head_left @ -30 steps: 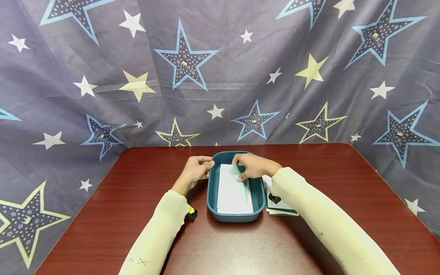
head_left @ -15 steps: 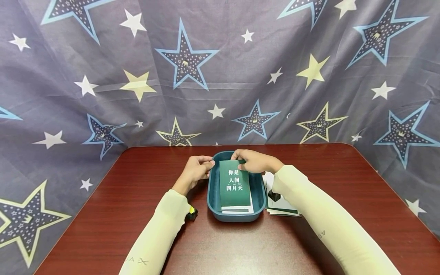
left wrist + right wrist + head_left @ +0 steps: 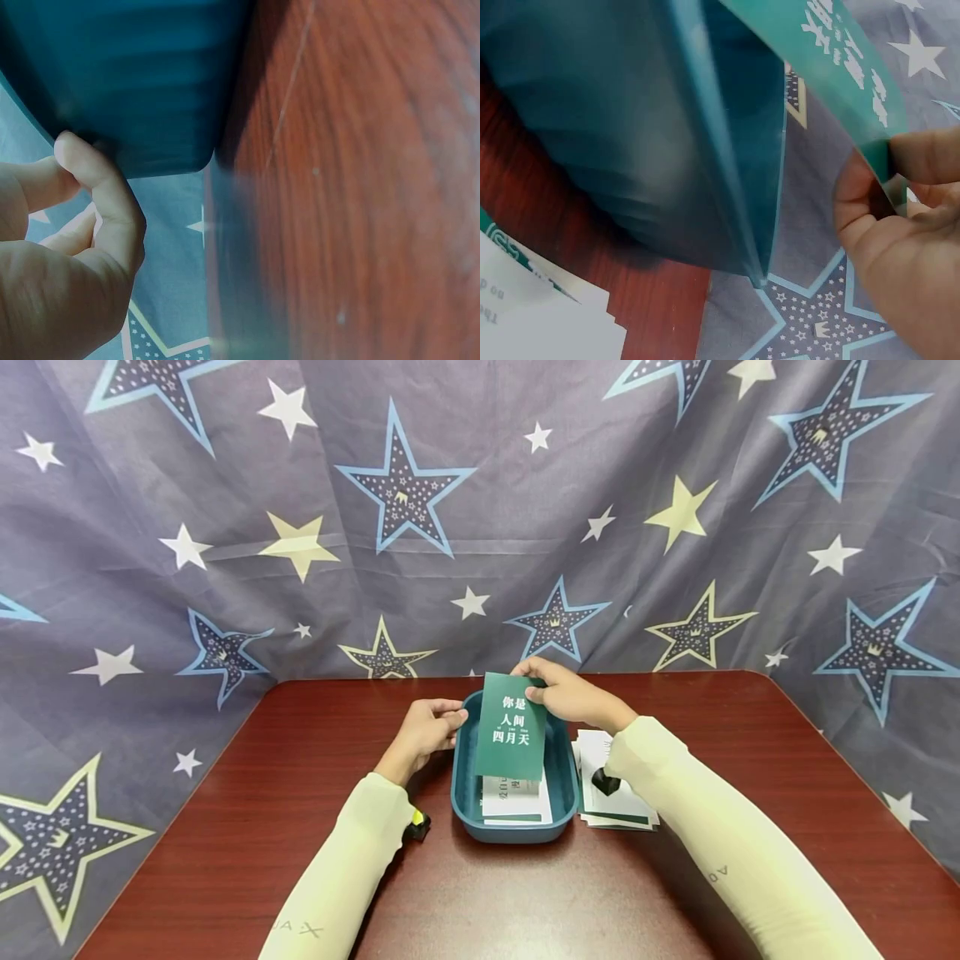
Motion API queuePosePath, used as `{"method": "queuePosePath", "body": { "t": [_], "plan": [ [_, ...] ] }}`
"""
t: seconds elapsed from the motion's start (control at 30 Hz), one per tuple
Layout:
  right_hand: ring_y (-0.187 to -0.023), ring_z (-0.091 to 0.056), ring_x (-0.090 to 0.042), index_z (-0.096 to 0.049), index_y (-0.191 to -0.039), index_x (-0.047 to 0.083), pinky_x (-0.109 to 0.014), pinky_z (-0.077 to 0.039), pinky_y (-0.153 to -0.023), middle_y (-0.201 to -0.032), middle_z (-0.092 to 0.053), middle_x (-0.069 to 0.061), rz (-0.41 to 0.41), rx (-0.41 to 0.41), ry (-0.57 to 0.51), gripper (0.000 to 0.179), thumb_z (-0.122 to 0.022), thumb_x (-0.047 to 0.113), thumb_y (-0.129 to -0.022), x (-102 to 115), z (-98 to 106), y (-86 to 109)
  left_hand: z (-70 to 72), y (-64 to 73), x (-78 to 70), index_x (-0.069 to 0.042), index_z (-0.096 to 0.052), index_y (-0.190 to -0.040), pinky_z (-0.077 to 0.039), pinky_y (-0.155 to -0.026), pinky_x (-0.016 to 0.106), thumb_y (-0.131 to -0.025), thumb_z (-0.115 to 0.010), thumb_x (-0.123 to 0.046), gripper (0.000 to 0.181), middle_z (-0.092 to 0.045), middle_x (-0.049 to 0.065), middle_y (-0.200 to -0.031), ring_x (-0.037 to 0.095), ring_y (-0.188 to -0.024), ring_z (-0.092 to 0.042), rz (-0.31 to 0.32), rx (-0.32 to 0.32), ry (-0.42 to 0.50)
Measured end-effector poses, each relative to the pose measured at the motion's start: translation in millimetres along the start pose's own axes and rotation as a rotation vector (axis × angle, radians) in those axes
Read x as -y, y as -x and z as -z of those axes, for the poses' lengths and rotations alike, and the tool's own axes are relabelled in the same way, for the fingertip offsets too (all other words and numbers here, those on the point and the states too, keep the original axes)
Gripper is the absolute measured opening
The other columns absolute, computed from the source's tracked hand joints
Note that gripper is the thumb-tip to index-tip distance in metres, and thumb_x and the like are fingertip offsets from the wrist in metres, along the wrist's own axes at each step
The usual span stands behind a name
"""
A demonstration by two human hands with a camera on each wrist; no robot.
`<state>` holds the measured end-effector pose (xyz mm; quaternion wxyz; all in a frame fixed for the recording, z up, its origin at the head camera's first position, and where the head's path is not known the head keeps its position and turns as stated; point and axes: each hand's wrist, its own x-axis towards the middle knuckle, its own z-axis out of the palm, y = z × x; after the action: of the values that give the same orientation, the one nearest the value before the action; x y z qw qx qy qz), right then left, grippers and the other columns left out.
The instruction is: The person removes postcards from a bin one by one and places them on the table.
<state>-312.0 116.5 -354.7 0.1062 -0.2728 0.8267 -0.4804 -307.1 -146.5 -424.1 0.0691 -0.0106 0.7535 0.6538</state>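
Observation:
A dark teal plastic bin (image 3: pixel 512 834) stands on the table, with several cards (image 3: pixel 517 806) lying inside it. At its left rim my left hand (image 3: pixel 424 732) holds on with thumb and fingers; the left wrist view shows the curled fingers (image 3: pixel 112 199) against the bin's outer wall. A green card (image 3: pixel 513 752) with white Chinese characters is tilted above the bin, pinched at its upper right edge between thumb and fingers of my right hand (image 3: pixel 573 693). In the right wrist view this green card (image 3: pixel 832 82) slants over the rim, its lower part cut off.
A loose stack of white and green cards (image 3: pixel 611 806) lies right of the bin, partly under the right forearm. The reddish-brown wooden table (image 3: pixel 337 727) ends at a star-patterned grey cloth (image 3: pixel 480 527). Black wrist devices (image 3: pixel 417 825) show on both wrists.
The right hand has turned the card from its white face to its green face and raised it up and away from the cards in the bin. The left hand has stayed put.

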Motion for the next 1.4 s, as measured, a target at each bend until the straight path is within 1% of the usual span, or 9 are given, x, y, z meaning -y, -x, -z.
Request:
{"method": "queuePosePath", "body": {
  "t": [0.1, 0.23, 0.3, 0.47, 0.7, 0.9, 1.1, 1.23, 1.4],
  "plan": [
    [-0.104, -0.061, -0.028, -0.056, -0.131, 0.007, -0.04, -0.052, -0.087, -0.121, -0.059, -0.014, 0.014, -0.075, -0.029, 0.025, -0.045, 0.005, -0.108, 1.6, 5.3, 2.3, 0.4, 0.6, -0.7, 0.0, -0.065, -0.13, -0.056, -0.06, 0.026, -0.1, -0.067, -0.011, 0.032, -0.065, 0.008, -0.097, 0.013, -0.064, -0.057, 0.007, 0.0, -0.006],
    [-0.103, -0.062, -0.029, -0.055, -0.135, 0.005, -0.038, -0.054, -0.085, -0.123, -0.058, -0.018, 0.015, -0.159, -0.085, 0.028, -0.044, 0.005, -0.109, 3.5, 15.3, 6.1, 0.9, 1.7, -1.4, 0.0, -0.065, -0.131, -0.057, -0.061, 0.026, -0.1, -0.067, -0.012, 0.032, -0.065, 0.011, -0.102, 0.013, -0.065, -0.058, 0.007, 0.004, -0.011],
    [-0.101, -0.063, -0.03, -0.054, -0.136, 0.003, -0.038, -0.055, -0.084, -0.123, -0.058, -0.019, 0.002, -0.187, -0.124, 0.029, -0.043, 0.004, -0.109, 3.6, 20.7, 8.1, 1.2, 1.9, -1.6, 0.0, -0.065, -0.131, -0.056, -0.062, 0.026, -0.1, -0.067, -0.012, 0.033, -0.065, 0.013, -0.104, 0.014, -0.066, -0.058, 0.004, 0.006, -0.014],
    [-0.094, -0.064, -0.025, -0.054, -0.132, -0.002, -0.034, -0.054, -0.08, -0.12, -0.059, -0.021, -0.039, -0.246, -0.138, 0.028, -0.041, 0.002, -0.107, -1.3, 34.3, 14.4, 1.5, 2.0, -1.9, 0.001, -0.064, -0.132, -0.056, -0.061, 0.025, -0.1, -0.068, -0.012, 0.034, -0.065, 0.019, -0.111, 0.014, -0.068, -0.058, 0.0, 0.008, -0.021],
    [-0.083, -0.063, -0.019, -0.053, -0.126, -0.005, -0.031, -0.053, -0.073, -0.11, -0.059, -0.021, -0.088, -0.303, -0.119, 0.028, -0.038, 0.0, -0.103, -18.0, 52.6, 27.1, 1.0, 1.9, -1.7, 0.001, -0.065, -0.131, -0.055, -0.06, 0.024, -0.1, -0.068, -0.012, 0.034, -0.066, 0.014, -0.105, 0.013, -0.066, -0.057, 0.002, 0.0, -0.017],
    [-0.08, -0.061, -0.021, -0.054, -0.121, -0.003, -0.032, -0.052, -0.071, -0.105, -0.058, -0.018, -0.134, -0.321, -0.091, 0.027, -0.037, 0.001, -0.101, -36.8, 63.0, 38.7, 1.0, 2.8, -1.7, 0.002, -0.064, -0.131, -0.055, -0.059, 0.024, -0.1, -0.068, -0.012, 0.034, -0.066, 0.015, -0.105, 0.012, -0.064, -0.056, -0.001, 0.004, -0.015],
    [-0.08, -0.058, -0.024, -0.054, -0.117, -0.003, -0.033, -0.051, -0.069, -0.103, -0.056, -0.019, -0.157, -0.327, -0.038, 0.025, -0.037, 0.001, -0.099, -55.7, 69.1, 47.8, 0.8, 1.8, -1.0, 0.001, -0.063, -0.133, -0.055, -0.06, 0.025, -0.1, -0.068, -0.013, 0.036, -0.065, 0.017, -0.108, 0.012, -0.065, -0.056, 0.006, 0.011, -0.009],
    [-0.079, -0.057, -0.024, -0.054, -0.114, -0.003, -0.032, -0.049, -0.069, -0.1, -0.055, -0.018, -0.193, -0.315, -0.009, 0.024, -0.036, 0.002, -0.098, -67.4, 70.7, 53.4, 1.4, 0.9, -0.1, 0.001, -0.063, -0.134, -0.055, -0.061, 0.025, -0.1, -0.069, -0.013, 0.038, -0.065, 0.015, -0.107, 0.012, -0.066, -0.056, 0.009, 0.009, -0.012],
    [-0.077, -0.056, -0.023, -0.052, -0.113, -0.005, -0.032, -0.049, -0.067, -0.095, -0.055, -0.015, -0.223, -0.273, -0.012, 0.024, -0.036, 0.001, -0.097, -79.7, 68.7, 60.1, 1.2, 1.0, -0.6, 0.0, -0.065, -0.131, -0.056, -0.061, 0.025, -0.1, -0.068, -0.013, 0.034, -0.065, 0.014, -0.104, 0.012, -0.065, -0.057, 0.01, 0.002, -0.018]
  ]
}}
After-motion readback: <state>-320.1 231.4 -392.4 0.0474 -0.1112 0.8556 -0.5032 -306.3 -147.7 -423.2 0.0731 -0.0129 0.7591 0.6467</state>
